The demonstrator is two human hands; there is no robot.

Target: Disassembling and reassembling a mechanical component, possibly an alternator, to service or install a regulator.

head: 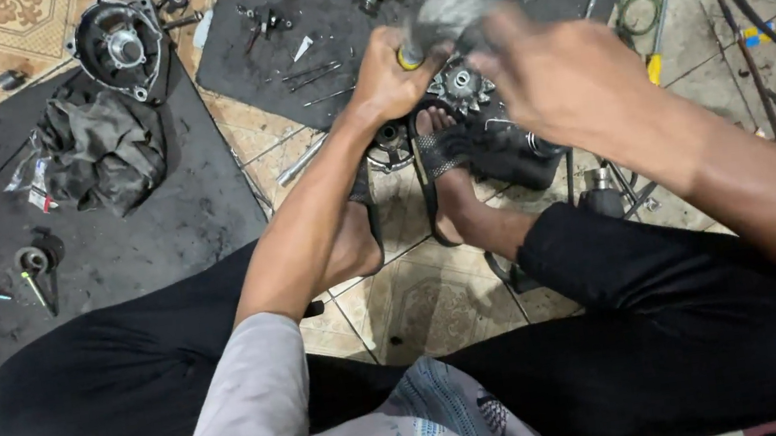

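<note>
left hand [387, 75] clenched on yellow-tipped tool handle [410, 56], right hand [556, 79] blurred, grip unclear, gear part [463, 88] beneath, round engine cover [120, 46] on mat

l hand [387, 75] fisted in a tight grip; r hand [560, 78] raised, blurred, fingers loose.

A floor-level repair workshop. Around the black rubber mat [114, 232] on the tiled floor [439, 310] lie an engine cover [118, 46], bolts [311, 75], a greasy rag [99, 150] and a gear [461, 89].
</note>
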